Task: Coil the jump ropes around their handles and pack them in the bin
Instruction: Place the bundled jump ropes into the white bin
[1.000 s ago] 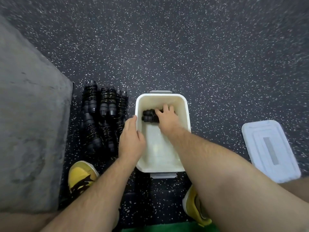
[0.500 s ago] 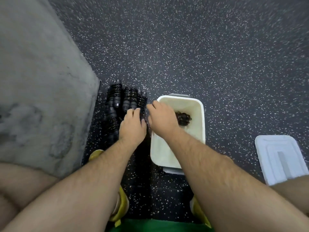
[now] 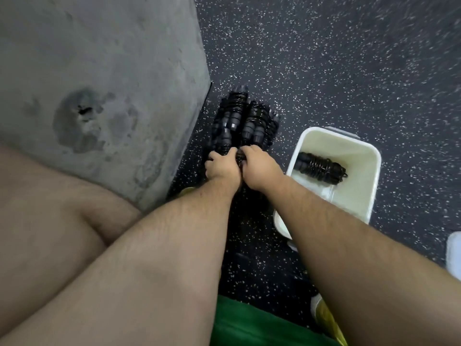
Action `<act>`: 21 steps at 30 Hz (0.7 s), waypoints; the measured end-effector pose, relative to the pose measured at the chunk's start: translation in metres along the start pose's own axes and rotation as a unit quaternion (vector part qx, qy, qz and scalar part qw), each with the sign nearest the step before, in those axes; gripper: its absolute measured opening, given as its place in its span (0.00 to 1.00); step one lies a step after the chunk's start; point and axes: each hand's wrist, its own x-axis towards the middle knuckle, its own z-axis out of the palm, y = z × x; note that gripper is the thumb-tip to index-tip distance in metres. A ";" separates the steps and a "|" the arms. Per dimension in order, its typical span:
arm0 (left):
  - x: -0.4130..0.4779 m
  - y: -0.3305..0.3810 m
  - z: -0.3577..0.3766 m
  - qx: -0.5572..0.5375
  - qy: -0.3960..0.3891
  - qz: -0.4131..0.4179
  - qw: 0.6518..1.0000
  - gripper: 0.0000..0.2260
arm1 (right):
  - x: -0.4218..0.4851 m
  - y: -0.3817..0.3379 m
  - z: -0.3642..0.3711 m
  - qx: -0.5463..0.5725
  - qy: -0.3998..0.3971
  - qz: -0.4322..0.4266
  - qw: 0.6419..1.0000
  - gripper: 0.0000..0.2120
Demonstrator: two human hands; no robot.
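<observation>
Closest on my feed is some green fabric [image 3: 249,325] and a yellow shoe [image 3: 329,323], with a bare knee [image 3: 62,221] off to the left. The right forearm covers the near corner of the white bin [image 3: 354,193]. The left hand [image 3: 222,168] and right hand [image 3: 259,171] sit side by side, touching, on the near end of the pile of coiled jump ropes [image 3: 239,121]. Fingers on both are curled down, gripping the bundles, but I can't tell which ones. One coiled rope [image 3: 320,167] lies across the bin's far end. A gray concrete slab [image 3: 99,71] sits just left of the pile, on the speckled floor [image 3: 349,58].
</observation>
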 end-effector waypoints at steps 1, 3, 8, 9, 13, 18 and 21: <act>-0.003 0.001 -0.002 -0.010 0.008 -0.007 1.000 0.20 | -0.002 0.001 -0.003 0.007 0.009 -0.006 1.000 0.17; -0.017 0.000 -0.011 -0.022 0.040 -0.002 0.999 0.21 | -0.007 0.001 -0.010 0.026 0.043 -0.017 0.999 0.21; -0.055 -0.007 -0.036 0.136 0.205 0.129 0.961 0.33 | -0.026 0.016 -0.037 -0.105 0.190 -0.102 0.971 0.31; -0.060 -0.008 -0.040 0.150 0.222 0.162 0.950 0.33 | -0.032 0.021 -0.044 -0.129 0.191 -0.112 0.967 0.34; -0.074 -0.002 -0.048 0.148 0.285 0.326 0.889 0.29 | -0.054 0.041 -0.065 -0.181 0.146 -0.142 0.962 0.41; -0.090 0.041 -0.055 0.072 0.286 0.470 0.832 0.21 | -0.081 0.069 -0.076 -0.103 0.133 -0.101 0.981 0.42; -0.096 0.067 -0.052 0.031 0.265 0.520 0.812 0.17 | -0.098 0.096 -0.074 -0.084 0.181 -0.082 0.976 0.35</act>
